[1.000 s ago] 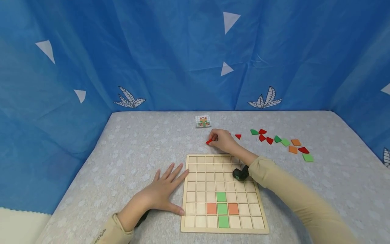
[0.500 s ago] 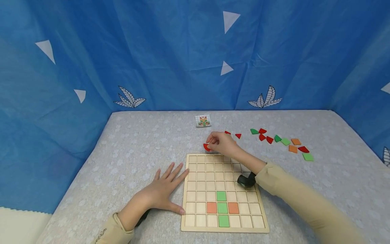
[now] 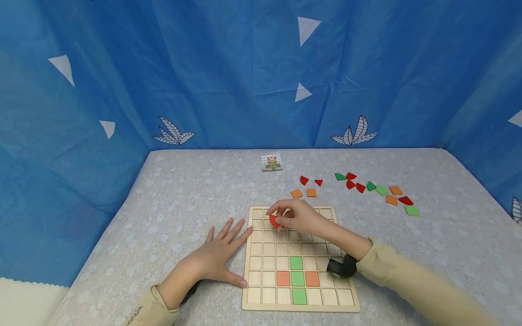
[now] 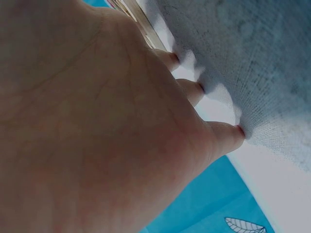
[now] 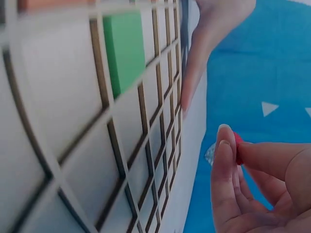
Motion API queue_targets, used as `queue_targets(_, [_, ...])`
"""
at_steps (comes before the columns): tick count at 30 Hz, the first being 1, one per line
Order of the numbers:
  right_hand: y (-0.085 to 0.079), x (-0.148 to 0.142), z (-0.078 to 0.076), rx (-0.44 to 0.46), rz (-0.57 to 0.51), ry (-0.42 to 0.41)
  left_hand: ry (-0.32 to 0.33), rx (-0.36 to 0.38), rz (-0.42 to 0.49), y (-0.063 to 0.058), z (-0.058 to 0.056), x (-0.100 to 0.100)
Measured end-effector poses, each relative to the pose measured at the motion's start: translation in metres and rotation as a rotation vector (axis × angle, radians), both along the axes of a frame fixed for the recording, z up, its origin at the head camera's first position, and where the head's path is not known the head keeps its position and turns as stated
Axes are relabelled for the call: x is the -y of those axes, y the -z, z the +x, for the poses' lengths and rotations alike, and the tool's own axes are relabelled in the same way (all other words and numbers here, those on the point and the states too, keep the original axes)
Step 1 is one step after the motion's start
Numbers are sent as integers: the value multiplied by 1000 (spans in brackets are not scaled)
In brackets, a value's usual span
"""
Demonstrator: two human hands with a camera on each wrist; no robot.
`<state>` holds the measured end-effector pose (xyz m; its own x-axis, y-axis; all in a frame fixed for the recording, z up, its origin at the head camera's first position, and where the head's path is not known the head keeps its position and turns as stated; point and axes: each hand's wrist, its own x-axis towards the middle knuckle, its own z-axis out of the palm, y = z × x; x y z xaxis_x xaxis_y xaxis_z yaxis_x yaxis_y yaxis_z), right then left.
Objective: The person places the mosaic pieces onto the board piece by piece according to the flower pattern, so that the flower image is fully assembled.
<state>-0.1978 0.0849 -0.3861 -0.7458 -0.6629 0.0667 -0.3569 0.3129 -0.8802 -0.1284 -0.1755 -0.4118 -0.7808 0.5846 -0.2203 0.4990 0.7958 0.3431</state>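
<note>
My right hand [image 3: 299, 216] pinches a red quarter-circle tile [image 3: 273, 221] between thumb and fingers, over the far part of the wooden grid board [image 3: 269, 309]. In the right wrist view the red tile [image 5: 238, 145] is mostly covered by the fingertips. My left hand [image 3: 218, 256] lies spread at the board's left edge, its thumb and forefinger tips at the rim. The left wrist view shows its fingertips [image 4: 228, 136] pressing on the cloth. Green squares [image 3: 297, 278] and orange squares [image 3: 283, 278] sit in a cross in the board's near cells.
A small pattern card [image 3: 271, 162] lies beyond the board. Two orange tiles [image 3: 311, 192], a red quarter-circle [image 3: 304, 180] and a red triangle [image 3: 319, 182] lie behind it. Several red, green and orange tiles [image 3: 395, 190] are scattered to the right. Blue curtain [image 3: 244, 90] surrounds the table.
My right hand has brought the red quarter-circle tile toward me, from the cloth beyond the board to over its far cells. The left hand has stayed still.
</note>
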Motion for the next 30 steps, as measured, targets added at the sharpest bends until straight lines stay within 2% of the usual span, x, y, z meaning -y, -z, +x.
queue_targets(7, [3, 5, 27, 104, -18, -40, -4, 4, 6, 1, 1, 0])
queue_targets(14, [9, 8, 45, 13, 69, -104, 0, 0, 2, 0, 0, 1])
queue_targets(19, [12, 11, 55, -5, 74, -150, 4, -6, 3, -1, 1, 0])
queue_targets(30, [20, 15, 61, -34, 118, -212, 7, -7, 11, -1, 0, 1])
